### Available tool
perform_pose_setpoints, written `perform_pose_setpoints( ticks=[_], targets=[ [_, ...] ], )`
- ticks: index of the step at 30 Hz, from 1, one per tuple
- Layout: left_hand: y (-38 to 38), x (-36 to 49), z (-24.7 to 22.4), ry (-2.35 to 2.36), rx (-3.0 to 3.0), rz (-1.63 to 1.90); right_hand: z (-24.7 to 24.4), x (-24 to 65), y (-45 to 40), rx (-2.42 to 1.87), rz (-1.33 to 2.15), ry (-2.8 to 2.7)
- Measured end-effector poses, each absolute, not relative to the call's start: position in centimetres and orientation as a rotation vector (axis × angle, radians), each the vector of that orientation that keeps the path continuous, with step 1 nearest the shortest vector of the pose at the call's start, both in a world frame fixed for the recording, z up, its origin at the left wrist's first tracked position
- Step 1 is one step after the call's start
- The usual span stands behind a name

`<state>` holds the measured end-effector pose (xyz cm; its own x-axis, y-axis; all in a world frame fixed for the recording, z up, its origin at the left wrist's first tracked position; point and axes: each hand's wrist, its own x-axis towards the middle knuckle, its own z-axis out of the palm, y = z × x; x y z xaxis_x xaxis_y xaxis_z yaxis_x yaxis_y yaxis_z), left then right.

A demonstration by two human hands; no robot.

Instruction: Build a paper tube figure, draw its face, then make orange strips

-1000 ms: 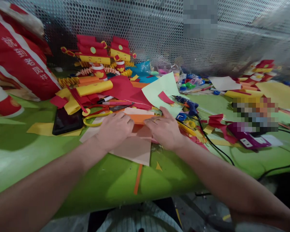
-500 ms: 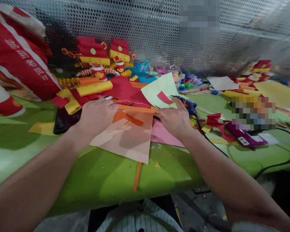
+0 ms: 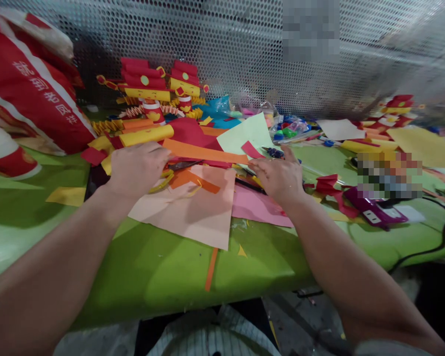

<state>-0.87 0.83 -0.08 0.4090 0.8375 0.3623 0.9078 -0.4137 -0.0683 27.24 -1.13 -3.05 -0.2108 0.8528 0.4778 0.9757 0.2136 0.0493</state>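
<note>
An orange paper strip [image 3: 205, 152] stretches between my two hands above the paper pile. At its left end the fingers of my left hand [image 3: 135, 170] are closed on it. My right hand [image 3: 280, 178] pinches the right end between thumb and fingers. Below the strip lie a pale pink paper sheet [image 3: 193, 217], folded orange paper pieces [image 3: 202, 182] and scissors with a dark blade [image 3: 184, 165], partly under my left hand. A brighter pink sheet [image 3: 259, 205] sits below my right hand. A light green sheet [image 3: 246, 136] with a red scrap [image 3: 252, 149] is just behind.
Paper figures [image 3: 146, 81] stand at the back left, beside a large red bag [image 3: 29, 84] and a red-white cup [image 3: 7, 153]. To the right lie a purple power socket [image 3: 373, 207] and its black cable [image 3: 419, 254]. A perforated metal panel [image 3: 226, 44] closes off the back.
Both hands have moved apart, the left to the left and the right to the right. The orange strip is lifted and spread more fully, with the scissors showing beneath it.
</note>
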Motion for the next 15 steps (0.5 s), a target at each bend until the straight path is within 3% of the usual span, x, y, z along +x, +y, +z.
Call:
perform_pose_setpoints(
  ticks=[3, 10, 15],
  targets=[
    [0.92, -0.95, -0.13, -1.484, -2.281, -0.189, -3.19, 27.58, -0.87, -1.723, -0.5, -2.126],
    [1.38, -1.54, -0.45, -1.535, -2.272, -0.25, -3.0, 27.92, -0.51, -1.818, -0.449, -2.072],
    [1.57, -1.34, -0.34, -1.749, -2.267, -0.644, -3.27, 27.27, -0.75, -1.74, -0.411, -1.977]
  ],
)
